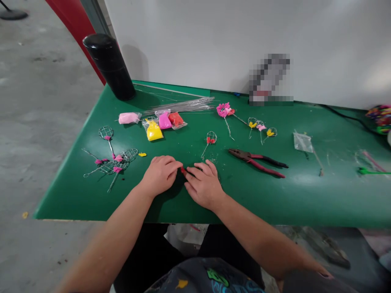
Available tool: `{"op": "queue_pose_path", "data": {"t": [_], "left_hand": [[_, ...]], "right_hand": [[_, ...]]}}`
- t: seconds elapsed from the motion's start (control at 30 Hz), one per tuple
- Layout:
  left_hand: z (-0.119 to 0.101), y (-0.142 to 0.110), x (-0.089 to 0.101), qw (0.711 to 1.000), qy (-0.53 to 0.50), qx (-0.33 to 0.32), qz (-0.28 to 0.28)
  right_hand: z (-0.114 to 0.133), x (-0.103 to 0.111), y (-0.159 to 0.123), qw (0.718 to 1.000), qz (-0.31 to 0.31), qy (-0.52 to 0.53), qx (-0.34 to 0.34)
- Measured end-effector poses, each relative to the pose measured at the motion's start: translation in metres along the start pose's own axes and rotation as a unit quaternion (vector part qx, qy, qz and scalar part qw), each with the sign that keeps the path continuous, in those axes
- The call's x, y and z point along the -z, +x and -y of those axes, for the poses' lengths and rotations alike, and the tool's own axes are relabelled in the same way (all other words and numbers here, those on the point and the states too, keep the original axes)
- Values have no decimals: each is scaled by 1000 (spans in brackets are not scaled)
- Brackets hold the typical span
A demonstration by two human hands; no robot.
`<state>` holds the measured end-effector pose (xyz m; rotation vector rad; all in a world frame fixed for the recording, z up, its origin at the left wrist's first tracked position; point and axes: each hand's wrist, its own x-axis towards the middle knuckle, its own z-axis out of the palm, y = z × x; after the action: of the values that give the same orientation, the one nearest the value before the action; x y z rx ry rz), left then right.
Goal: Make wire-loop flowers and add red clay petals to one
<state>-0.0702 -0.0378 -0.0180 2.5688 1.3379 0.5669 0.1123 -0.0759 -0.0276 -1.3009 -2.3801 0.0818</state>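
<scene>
Green covers the tabletop, and from where I stand its front edge runs just below the hands, with a strip of surface between. More green stretches rightward between the pliers and that edge. A small red piece sits between the fingertips, near the table's front. The left hand pinches it narrowly; the right hand touches it with fingers spread, and I can't tell whether that one grips. Just beyond stands one round wire mesh shape with red petals. Four soft, plastic-wrapped packets lie farther back: pale pink, yellow, magenta, red. Behind them spreads a bundle of thin metal wires. Three small wire loops hold yellow or pink bits; the pink-trimmed mesh shapes at left overlap too much to count.
</scene>
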Motion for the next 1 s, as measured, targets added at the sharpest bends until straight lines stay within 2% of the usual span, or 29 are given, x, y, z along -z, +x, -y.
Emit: {"op": "queue_pose_path", "data": {"t": [0.13,0.27,0.4,0.53,0.67,1.0], "left_hand": [[-3,-1,3,999,8,-43,18],[-4,-1,1,998,50,-24,7],[-1,0,0,1000,14,-15,1],[4,1,0,999,-39,3,-32],[7,1,0,996,-60,17,-57],[8,1,-1,997,-58,23,-44]], "right_hand": [[-1,1,2,1000,0,15,-9],[-2,0,2,999,-12,35,-8],[-5,2,4,997,-15,73,-25],[-5,11,11,995,55,71,-32],[-1,16,19,991,131,-10,-16],[3,9,25,983,161,-84,22]]}}
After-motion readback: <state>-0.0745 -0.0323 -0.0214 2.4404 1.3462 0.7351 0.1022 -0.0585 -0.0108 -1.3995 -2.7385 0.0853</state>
